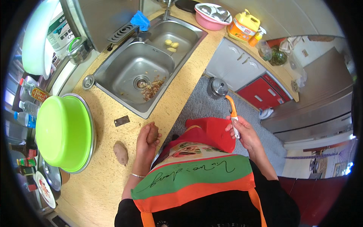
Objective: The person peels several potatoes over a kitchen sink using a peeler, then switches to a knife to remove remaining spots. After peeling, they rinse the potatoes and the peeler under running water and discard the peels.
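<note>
My left hand [145, 140] is closed around a brown, unpeeled potato [152, 134] over the counter's front edge. Away to the right, my right hand [244, 131] grips the white handle of a peeler [233, 112] with an orange head, held up over the floor. Another unpeeled potato [120, 153] lies on the counter, left of my left wrist. Brown peelings [152, 89] are heaped by the drain in the nearer basin of the steel sink [119, 82]. Several peeled, pale yellow pieces [171, 44] sit in the farther basin.
A green plastic basin [63, 132] stands upside down on the left of the counter [105, 181]. A small dark flat plate [122, 121] lies near the sink. A pink basin [211, 24] with metal ware and a yellow detergent jug [243, 26] are at the back. A metal pot [217, 88] is on the floor.
</note>
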{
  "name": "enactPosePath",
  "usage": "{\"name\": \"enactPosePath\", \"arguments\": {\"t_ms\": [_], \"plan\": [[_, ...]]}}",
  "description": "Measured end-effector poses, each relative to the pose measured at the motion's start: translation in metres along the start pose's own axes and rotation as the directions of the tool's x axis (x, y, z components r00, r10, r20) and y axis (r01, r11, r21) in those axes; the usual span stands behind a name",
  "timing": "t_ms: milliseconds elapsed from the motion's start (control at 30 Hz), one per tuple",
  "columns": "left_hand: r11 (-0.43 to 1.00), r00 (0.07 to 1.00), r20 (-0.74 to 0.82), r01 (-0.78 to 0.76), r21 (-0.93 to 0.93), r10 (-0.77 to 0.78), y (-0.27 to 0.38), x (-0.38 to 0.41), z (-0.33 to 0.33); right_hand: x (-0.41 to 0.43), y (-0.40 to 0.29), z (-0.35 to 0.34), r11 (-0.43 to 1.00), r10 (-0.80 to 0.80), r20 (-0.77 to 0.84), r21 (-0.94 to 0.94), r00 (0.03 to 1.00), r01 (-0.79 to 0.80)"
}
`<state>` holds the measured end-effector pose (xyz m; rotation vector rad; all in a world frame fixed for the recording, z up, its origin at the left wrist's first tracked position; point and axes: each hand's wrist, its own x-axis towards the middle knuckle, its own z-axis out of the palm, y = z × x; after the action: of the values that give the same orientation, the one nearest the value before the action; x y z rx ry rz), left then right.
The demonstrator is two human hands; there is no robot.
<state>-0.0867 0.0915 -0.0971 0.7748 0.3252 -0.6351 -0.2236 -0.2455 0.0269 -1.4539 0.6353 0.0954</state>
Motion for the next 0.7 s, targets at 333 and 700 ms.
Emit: {"name": "enactPosePath", "arguments": {"t_ms": [333,700], "plan": [[0.975,0.981,-0.059,-0.190,-0.116,0.184,0.013,0.024,0.012,0.092,-0.059,0.023,0.987,-0.058,0.248,-0.129,0.967,0.092],[0.852,0.905,-0.256,-0.411,-0.326,0.338,0.022,0.135,0.087,0.295,-0.108,-0.047,0.980,0.066,0.451,-0.199,0.890,0.029]]}}
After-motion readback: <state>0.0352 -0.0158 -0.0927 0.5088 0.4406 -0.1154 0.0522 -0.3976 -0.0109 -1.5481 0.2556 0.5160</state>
